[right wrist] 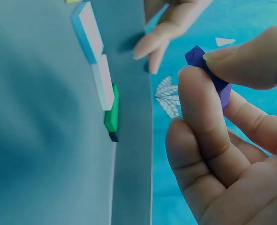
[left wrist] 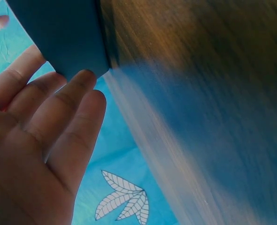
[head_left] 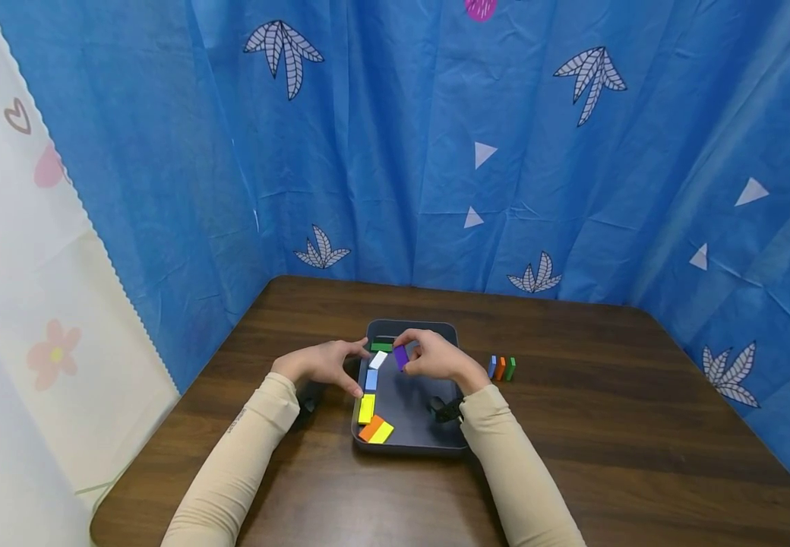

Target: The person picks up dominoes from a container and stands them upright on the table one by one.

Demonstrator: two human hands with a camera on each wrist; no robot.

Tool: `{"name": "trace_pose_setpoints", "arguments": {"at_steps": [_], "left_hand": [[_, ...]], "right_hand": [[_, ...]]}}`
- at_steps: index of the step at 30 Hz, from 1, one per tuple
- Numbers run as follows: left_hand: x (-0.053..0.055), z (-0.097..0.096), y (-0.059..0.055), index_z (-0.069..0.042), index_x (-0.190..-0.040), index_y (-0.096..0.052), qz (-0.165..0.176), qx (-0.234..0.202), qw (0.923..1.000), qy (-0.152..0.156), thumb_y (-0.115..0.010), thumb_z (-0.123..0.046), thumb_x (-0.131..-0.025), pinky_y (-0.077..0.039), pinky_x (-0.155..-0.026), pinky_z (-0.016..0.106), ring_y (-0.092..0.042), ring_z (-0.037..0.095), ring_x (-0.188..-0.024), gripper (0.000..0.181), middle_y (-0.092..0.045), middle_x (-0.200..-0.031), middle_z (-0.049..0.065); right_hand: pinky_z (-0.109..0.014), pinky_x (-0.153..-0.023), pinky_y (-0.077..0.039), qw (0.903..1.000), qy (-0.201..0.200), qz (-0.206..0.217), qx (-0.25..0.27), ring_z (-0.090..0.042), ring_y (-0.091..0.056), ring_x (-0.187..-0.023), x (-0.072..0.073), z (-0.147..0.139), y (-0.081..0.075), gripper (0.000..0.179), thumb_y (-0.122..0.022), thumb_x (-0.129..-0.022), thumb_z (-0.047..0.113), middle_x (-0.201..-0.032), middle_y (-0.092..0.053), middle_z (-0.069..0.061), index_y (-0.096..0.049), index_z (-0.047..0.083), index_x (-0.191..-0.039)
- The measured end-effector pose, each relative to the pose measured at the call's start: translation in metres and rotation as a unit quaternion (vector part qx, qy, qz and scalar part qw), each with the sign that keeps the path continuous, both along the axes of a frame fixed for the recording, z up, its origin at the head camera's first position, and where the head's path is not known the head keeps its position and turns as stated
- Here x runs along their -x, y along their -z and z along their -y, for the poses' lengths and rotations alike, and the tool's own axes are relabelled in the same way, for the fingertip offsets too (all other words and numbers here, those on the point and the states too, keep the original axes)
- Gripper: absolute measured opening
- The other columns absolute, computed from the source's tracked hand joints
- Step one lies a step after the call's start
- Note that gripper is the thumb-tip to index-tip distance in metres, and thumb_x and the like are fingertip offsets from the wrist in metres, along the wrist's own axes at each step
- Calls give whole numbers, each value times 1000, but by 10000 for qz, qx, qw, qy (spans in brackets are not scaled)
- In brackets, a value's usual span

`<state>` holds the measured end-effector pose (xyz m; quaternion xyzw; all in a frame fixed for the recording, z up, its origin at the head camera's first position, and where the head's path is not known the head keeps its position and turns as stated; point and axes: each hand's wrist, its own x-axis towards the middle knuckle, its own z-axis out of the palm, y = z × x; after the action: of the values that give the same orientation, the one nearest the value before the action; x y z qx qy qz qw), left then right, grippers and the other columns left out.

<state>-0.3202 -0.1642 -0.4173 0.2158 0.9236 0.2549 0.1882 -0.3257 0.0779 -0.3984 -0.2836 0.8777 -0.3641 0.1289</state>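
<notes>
Head view, right fingers [head_left: 414,334] pinching purple block [head_left: 401,357] over tray [head_left: 412,422], left fingers [head_left: 349,383] apart near white block [head_left: 378,360]

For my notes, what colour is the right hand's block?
Purple; the block shows best in the right wrist view.

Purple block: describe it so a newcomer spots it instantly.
On the brown table sits a dark tray. Over it, the right hand pinches the purple block. Unlike the blocks lying in the tray, it's purple and held up.
</notes>
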Motion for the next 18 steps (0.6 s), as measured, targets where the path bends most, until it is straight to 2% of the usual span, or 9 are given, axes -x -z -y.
{"name": "trace_pose_setpoints", "arguments": {"at_steps": [4,9,13,18], "left_hand": [[-1,-1,1,-24,-131,-45,81,-4,9999,-140,-76,-52,-57,-28,-102,52,-25,24,-133,85,-15,-149,-7],[-1,-2,1,-25,-131,-45,143,-92,9995,-249,-77,-51,-57,-28,-102,53,-24,24,-133,85,-15,-149,-9],[-2,-2,0,-25,-131,-44,106,-81,9996,-249,-77,-51,-57,-29,-101,53,-25,24,-133,85,-15,-149,-8],[-2,-2,0,-24,-131,-45,41,-22,9998,-182,-76,-51,-57,-30,-101,52,-25,24,-133,85,-15,-149,-7]], "right_hand": [[-26,-58,-46,9995,37,28,319,-16,-50,-63,-5,-7,-2,42,-66,-73,5,-94,-56,-6,-51,10,-113],[-26,-64,-47,9961,-202,155,841,-20,-50,-71,-19,-12,-15,41,-63,-74,-2,-102,-59,-12,-47,2,-112],[-27,-65,-48,9946,-341,188,960,-22,-51,-72,-27,-14,-23,42,-60,-74,-5,-102,-58,-15,-43,-4,-113],[-26,-65,-48,9941,-234,364,995,-19,-52,-73,-30,-17,-28,44,-60,-74,-4,-101,-57,-13,-40,-2,-113]]}}
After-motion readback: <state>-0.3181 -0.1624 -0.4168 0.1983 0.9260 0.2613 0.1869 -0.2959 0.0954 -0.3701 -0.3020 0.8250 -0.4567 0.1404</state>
